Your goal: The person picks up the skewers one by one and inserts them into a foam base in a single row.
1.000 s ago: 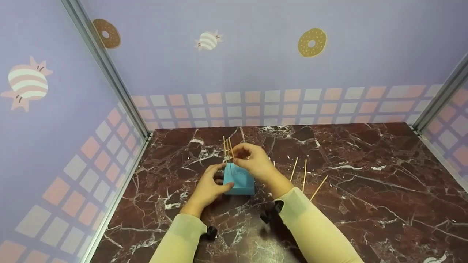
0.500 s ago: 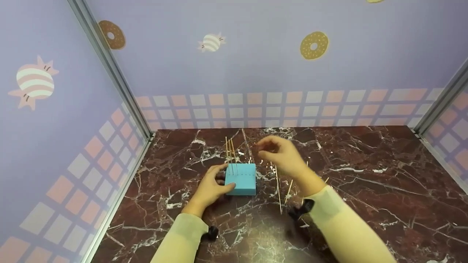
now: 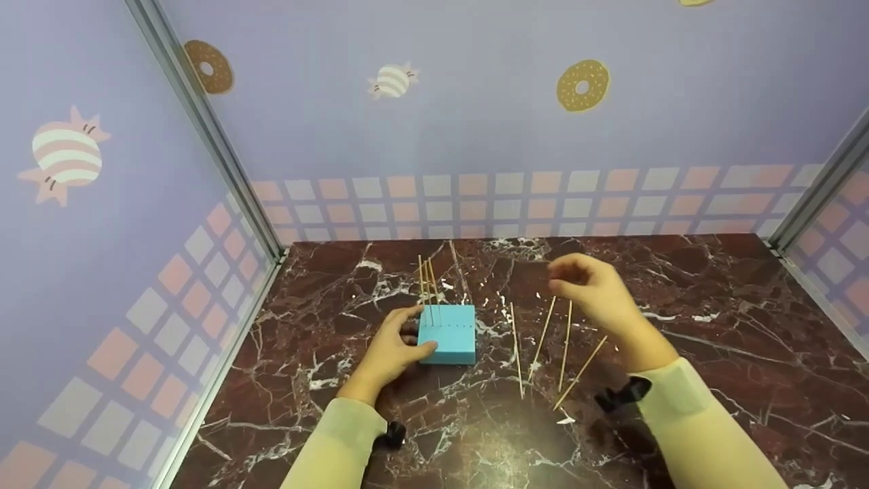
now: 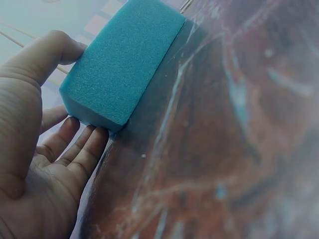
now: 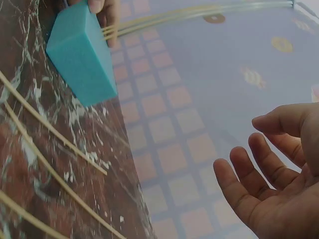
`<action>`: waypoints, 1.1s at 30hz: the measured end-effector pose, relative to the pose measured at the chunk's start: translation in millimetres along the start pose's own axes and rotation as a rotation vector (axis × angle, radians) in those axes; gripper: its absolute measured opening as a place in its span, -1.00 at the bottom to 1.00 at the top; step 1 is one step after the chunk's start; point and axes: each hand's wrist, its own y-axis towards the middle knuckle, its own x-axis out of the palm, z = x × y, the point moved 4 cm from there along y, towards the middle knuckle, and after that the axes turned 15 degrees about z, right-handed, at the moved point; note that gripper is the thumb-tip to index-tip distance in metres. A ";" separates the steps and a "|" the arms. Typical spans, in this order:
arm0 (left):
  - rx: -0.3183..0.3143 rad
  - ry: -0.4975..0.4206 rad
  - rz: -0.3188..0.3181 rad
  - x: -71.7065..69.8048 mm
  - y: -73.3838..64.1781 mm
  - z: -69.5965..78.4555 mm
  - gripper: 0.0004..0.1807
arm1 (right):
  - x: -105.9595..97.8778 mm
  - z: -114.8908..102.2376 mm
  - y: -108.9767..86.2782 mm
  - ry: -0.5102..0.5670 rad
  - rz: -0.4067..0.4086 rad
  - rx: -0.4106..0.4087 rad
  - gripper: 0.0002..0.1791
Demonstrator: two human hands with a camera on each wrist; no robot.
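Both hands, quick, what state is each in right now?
Left hand: holding the blue block, thumb on top.
Right hand: open, fingers loosely bent, holding nothing.

The left arm (image 3: 333,441) reaches forward, slanting in. The left hand (image 3: 388,348) grips with its thumb (image 3: 423,350) near the body and its fingers (image 3: 404,314) farther away. The right arm (image 3: 706,428) slants in too. The right hand (image 3: 599,293) hangs in the air, fingers loosely bent, well apart from the left.
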 end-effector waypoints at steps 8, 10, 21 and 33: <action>0.001 -0.004 0.023 -0.5 -0.2 0.7 -0.14 | -20.4 24.6 -3.0 0.028 -0.050 0.131 -0.58; 0.000 -0.009 0.026 -0.8 -0.2 -0.4 -0.13 | -22.4 29.6 -2.8 0.000 -0.079 0.160 -0.55; -0.002 -0.003 0.007 3.3 2.5 1.7 -0.13 | -43.8 56.5 -10.8 -0.087 -0.162 0.331 -0.46; 0.021 -0.013 0.015 3.1 2.9 -0.9 -0.12 | -61.5 83.9 -36.3 -0.349 -0.179 0.417 -0.66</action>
